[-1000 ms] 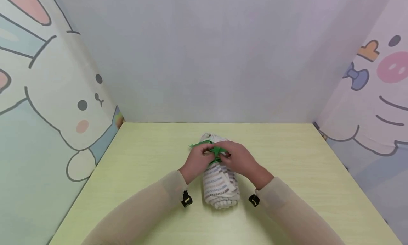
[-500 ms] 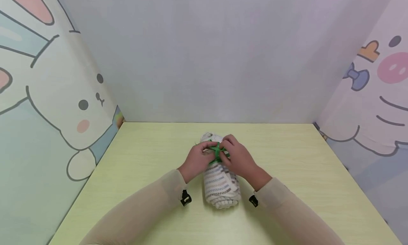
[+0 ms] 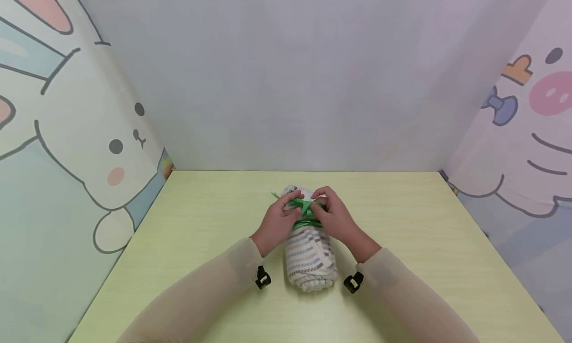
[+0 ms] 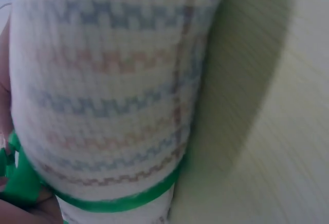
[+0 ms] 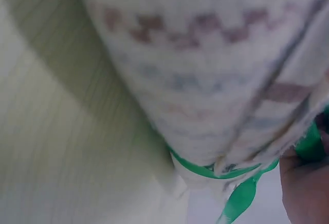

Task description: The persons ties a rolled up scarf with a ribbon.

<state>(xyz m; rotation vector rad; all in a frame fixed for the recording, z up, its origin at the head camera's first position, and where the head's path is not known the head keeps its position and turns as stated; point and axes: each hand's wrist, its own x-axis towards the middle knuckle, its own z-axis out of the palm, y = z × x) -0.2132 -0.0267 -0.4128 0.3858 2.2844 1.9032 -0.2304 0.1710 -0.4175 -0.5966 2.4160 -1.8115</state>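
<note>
A rolled towel (image 3: 309, 258), white with blue, brown and peach patterned stripes, lies lengthwise on the table. Green ribbon (image 3: 308, 224) circles it past its middle, and more ribbon is bunched above the band between the two hands. From the left, my left hand (image 3: 278, 223) pinches a piece of the ribbon (image 4: 23, 183) between thumb and fingers. On the other side my right hand (image 3: 336, 223) pinches ribbon (image 5: 310, 144) near the knot area. A loose ribbon tail (image 5: 241, 198) hangs past the roll in the right wrist view. The fingers partly hide the crossing of the strands.
The pale yellow-green table (image 3: 214, 204) extends around the roll. A plain light wall (image 3: 304, 85) stands behind it, with cartoon-printed panels at left (image 3: 80, 114) and right (image 3: 514, 149). Black wrist camera mounts (image 3: 262, 277) hang below both sleeves.
The hands stay over the band while the fingers shift on the ribbon. The left fingers have spread and lifted, the right fingertips have drawn slightly right, and more of the band now shows.
</note>
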